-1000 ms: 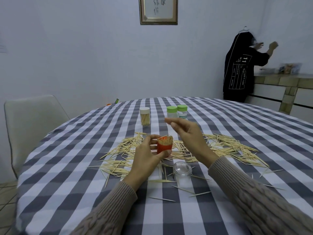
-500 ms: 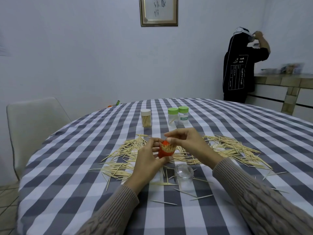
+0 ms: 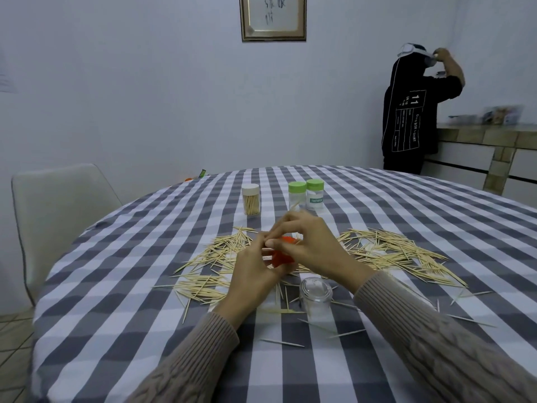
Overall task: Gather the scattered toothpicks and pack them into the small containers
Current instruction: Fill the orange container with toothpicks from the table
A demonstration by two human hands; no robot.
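Toothpicks [image 3: 386, 251] lie scattered over the middle of the round counter [image 3: 145, 286], which wears a grey-and-white checked cloth; one loose heap spreads to the left of the hands, a wider one to the right, and single sticks lie nearer the camera edge. Above the gap between the heaps the left hand [image 3: 255, 271] grips a small orange container [image 3: 282, 257], its fingers curled round the side. The right hand [image 3: 313, 245] is over the container's top, its fingers bent and bunched together at the mouth; a pale stick seems to jut up past the fingertips, though blur keeps me from telling whether it is pinched. The hands hide the contents of the orange container.

Just in front of the hands a clear plastic container [image 3: 316, 298] stands upright on the cloth with sticks lying beside it. Farther back stand three small containers: one with a white cap [image 3: 251, 199], filled with upright toothpicks, and well to its right two with green caps [image 3: 306, 194], close side by side; the right one has a printed label.

Both forearms are in beige knitted sleeves [image 3: 436, 338]. A pale chair [image 3: 58, 205] stands at the left of the counter. A framed picture [image 3: 273, 17] hangs on the wall, and a second person in a black top [image 3: 406, 120] stands in the far right corner, back turned, one arm raised to the head.
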